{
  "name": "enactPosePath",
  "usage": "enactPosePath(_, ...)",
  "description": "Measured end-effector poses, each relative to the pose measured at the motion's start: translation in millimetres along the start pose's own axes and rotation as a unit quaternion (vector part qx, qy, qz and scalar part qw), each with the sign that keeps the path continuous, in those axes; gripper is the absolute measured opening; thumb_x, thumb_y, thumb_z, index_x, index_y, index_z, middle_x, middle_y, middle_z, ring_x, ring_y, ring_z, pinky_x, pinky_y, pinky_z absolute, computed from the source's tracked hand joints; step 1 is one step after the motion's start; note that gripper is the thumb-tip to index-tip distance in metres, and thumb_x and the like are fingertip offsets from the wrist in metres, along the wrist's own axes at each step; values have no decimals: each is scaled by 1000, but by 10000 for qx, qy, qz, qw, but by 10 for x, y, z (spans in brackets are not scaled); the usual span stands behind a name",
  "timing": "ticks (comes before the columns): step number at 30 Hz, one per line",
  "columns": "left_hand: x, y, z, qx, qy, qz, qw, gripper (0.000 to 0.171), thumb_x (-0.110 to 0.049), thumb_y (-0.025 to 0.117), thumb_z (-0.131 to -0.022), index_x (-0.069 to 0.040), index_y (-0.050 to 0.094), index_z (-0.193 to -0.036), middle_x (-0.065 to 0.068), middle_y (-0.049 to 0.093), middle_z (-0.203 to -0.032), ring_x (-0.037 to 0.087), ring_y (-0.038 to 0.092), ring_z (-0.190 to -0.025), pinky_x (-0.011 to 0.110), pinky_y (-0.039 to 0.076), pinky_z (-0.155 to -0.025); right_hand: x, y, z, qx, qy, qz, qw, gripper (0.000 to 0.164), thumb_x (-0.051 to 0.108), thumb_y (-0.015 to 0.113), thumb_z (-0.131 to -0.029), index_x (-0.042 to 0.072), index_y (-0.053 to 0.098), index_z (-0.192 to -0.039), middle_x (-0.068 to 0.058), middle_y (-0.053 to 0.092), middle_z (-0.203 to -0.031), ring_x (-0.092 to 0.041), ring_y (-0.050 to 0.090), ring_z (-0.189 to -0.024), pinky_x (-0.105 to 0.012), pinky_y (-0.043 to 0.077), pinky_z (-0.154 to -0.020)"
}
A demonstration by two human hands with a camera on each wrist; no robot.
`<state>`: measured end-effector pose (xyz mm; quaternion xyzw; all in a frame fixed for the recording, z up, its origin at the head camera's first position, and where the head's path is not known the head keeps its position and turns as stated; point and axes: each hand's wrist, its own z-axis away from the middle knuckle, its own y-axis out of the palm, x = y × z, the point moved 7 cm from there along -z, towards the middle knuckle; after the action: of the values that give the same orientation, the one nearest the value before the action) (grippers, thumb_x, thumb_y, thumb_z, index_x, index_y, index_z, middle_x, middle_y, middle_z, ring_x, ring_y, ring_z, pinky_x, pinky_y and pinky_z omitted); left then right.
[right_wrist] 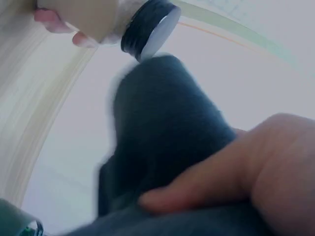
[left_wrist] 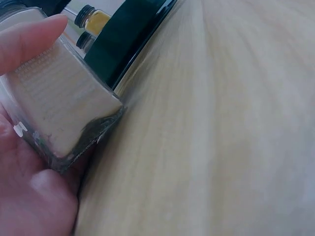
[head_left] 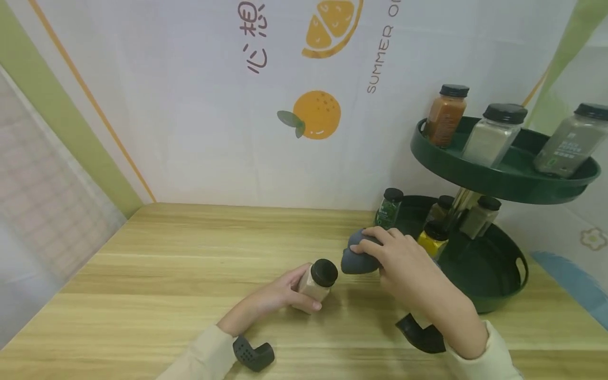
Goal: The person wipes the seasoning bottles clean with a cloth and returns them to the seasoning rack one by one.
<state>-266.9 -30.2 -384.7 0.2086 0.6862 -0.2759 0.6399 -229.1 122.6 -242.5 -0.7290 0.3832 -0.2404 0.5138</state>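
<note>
My left hand (head_left: 285,290) grips a clear spice jar (head_left: 312,287) with a black lid and pale powder inside, tilted just above the wooden table. In the left wrist view the thumb lies across the front of this jar (left_wrist: 59,98). My right hand (head_left: 404,261) holds a folded dark blue-grey cloth (head_left: 361,256), pinched between thumb and fingers, to the right of the jar's lid. The right wrist view has the cloth (right_wrist: 157,118) close to the black lid (right_wrist: 147,29); whether they touch I cannot tell.
A two-tier dark green round rack (head_left: 503,182) stands at the right. Its upper tier carries an orange-red jar (head_left: 446,119) and two pale jars. Several smaller jars, one yellow (head_left: 432,241), stand on the lower tier. Behind the wooden table (head_left: 166,253) hangs a printed white curtain (head_left: 204,132).
</note>
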Motion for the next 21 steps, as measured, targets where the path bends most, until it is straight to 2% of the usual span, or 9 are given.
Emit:
enactPosePath(4, -11, 13, -4, 161, 105, 26, 9998, 59, -12, 68, -80, -14, 43, -134, 4, 56, -117, 18, 51, -106, 34, 40, -93, 157, -10, -21, -624, -554, -707, 9940, 59, -9, 66, -71, 23, 61, -120, -8, 55, -129, -31, 58, -108, -45, 51, -86)
enactPosePath(7, -39, 34, 4, 388, 314, -77, 9987, 62, -13, 63, -83, -15, 37, -140, 8, 50, -128, 20, 48, -113, 38, 40, -97, 341, 74, -33, -674, -1084, -954, 9872, 65, -7, 69, -71, 25, 56, -126, -7, 52, -133, -29, 56, -113, -44, 51, -87)
enactPosePath(9, -60, 42, 14, 495, 440, -152, 9977, 65, -14, 60, -84, -15, 33, -143, 10, 45, -136, 22, 45, -118, 42, 37, -101, 416, 137, -43, -550, -1181, -962, 9868, 67, -6, 70, -72, 27, 54, -129, -6, 51, -134, -29, 56, -113, -44, 50, -88)
enactPosePath(10, -66, 41, 17, 504, 475, -217, 9974, 64, -15, 60, -85, -15, 32, -143, 9, 41, -140, 22, 42, -122, 43, 34, -104, 435, 165, -47, -471, -1183, -951, 9873, 67, -5, 70, -73, 27, 53, -129, -6, 51, -134, -29, 56, -113, -45, 50, -88)
enactPosePath(12, -71, 50, 19, 571, 528, -173, 9968, 65, -14, 59, -85, -14, 31, -144, 12, 39, -141, 26, 45, -121, 46, 36, -102, 434, 205, -52, -295, -1049, -975, 9892, 67, -5, 69, -74, 28, 53, -129, -6, 52, -134, -29, 56, -112, -45, 50, -87)
enactPosePath(14, -71, 57, 17, 594, 533, -67, 9968, 68, -12, 60, -84, -17, 29, -145, 10, 36, -144, 25, 45, -122, 44, 37, -102, 397, 220, -51, -159, -844, -1084, 9904, 66, -5, 67, -75, 29, 53, -129, -5, 52, -133, -28, 56, -112, -45, 51, -86)
enactPosePath(18, -68, 86, -1, 618, 538, 91, 9966, 72, -9, 63, -83, -23, 29, -145, 9, 42, -140, 23, 51, -114, 38, 45, -94, 334, 228, -47, 30, -603, -1143, 9916, 64, -5, 66, -76, 30, 53, -128, -4, 52, -131, -27, 56, -112, -44, 51, -86)
enactPosePath(21, -73, 96, -14, 546, 580, -20, 9968, 71, -11, 64, -83, -26, 31, -144, 7, 47, -134, 19, 49, -112, 35, 43, -94, 313, 226, -48, 99, -495, -1147, 9921, 63, -5, 66, -76, 30, 54, -127, -4, 53, -129, -26, 57, -109, -43, 52, -84)
